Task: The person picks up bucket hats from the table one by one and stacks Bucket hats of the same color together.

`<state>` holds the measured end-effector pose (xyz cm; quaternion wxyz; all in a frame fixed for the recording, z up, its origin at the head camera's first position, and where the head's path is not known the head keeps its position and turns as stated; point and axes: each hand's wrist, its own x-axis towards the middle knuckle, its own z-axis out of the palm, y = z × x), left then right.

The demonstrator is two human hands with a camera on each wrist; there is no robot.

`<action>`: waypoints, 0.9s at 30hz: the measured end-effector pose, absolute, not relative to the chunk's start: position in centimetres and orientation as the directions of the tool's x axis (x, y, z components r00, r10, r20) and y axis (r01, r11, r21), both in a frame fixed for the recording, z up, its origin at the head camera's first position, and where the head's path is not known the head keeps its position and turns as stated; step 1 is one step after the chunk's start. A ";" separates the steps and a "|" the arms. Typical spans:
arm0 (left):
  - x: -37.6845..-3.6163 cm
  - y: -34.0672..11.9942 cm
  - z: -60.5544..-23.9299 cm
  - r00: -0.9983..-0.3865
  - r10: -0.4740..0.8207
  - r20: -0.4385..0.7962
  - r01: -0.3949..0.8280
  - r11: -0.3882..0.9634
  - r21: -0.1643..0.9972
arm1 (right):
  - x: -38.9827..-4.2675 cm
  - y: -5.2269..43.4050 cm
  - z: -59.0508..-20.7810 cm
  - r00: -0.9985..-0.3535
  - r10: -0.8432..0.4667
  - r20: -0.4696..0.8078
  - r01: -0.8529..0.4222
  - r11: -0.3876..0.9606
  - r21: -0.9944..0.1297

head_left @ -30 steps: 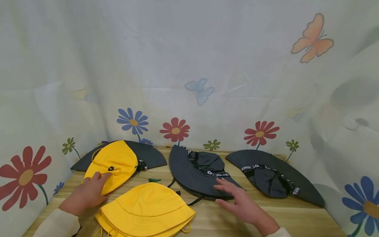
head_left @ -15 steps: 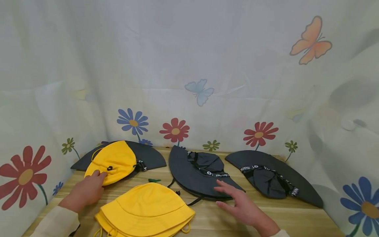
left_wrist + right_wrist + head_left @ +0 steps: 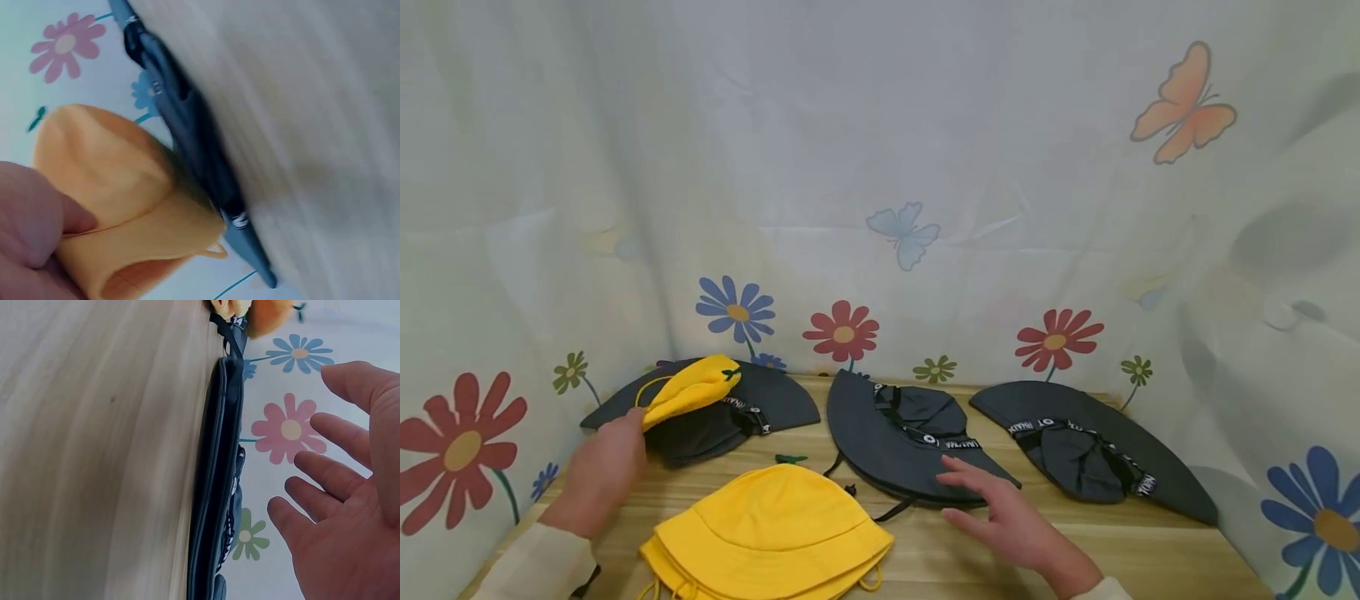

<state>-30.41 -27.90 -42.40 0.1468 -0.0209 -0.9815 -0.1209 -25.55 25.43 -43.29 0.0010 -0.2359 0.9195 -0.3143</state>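
The left hand [image 3: 601, 467] pinches the edge of a small yellow hat [image 3: 688, 390] and holds it lifted off the black hat [image 3: 730, 408] at the far left of the wooden table [image 3: 1150, 550]. The yellow hat is bunched into a long roll, its long axis running from the fingers up and to the right, toward the flowered curtain [image 3: 880, 183]; a thin yellow cord loops off its near end. How many fingers close on the fabric cannot be told in the head view, since the hat covers their tips; in the blurred left wrist view the thumb [image 3: 37, 219] presses on the folded yellow cloth [image 3: 119, 206], and the black brim [image 3: 200, 162] beneath shows only as a dark edge-on strip. Part of the left black hat's brim is cut off by the curtain fold. In front, a second yellow hat [image 3: 767, 533] lies crown up, its near edge cut off by the bottom of the frame; a tiny green piece [image 3: 790, 457] lies just behind it. The middle black hat [image 3: 898, 437] lies upside down, strap visible. The right hand [image 3: 1011, 517] is open, fingers spread and straight, at that hat's near brim; whether it touches the brim cannot be told. A third black hat [image 3: 1090, 446] lies at the right, well apart from both hands.
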 end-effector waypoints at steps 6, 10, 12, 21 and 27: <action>-29.8 -26.4 -40.1 -0.873 -0.010 0.488 0.135 0.956 0.260 | -25.6 24.9 -42.8 -0.878 -0.450 0.165 -0.453 0.667 -0.592; -29.5 -25.1 -38.3 -0.819 0.033 0.573 0.248 0.921 0.301 | -25.5 24.3 -42.4 -0.864 -0.465 0.192 -0.481 0.653 -0.585; -29.2 -24.0 -37.2 -0.813 0.059 0.579 0.293 0.902 0.318 | -25.5 24.0 -42.2 -0.858 -0.468 0.212 -0.496 0.645 -0.581; -26.9 -17.8 -32.8 -0.798 0.172 0.578 0.408 0.859 0.308 | -25.8 23.0 -39.8 -0.792 -0.398 0.463 -0.608 0.574 -0.548; -25.4 -14.6 -30.7 -0.797 0.214 0.565 0.458 0.823 0.335 | -25.7 22.4 -36.4 -0.758 -0.301 0.580 -0.630 0.571 -0.527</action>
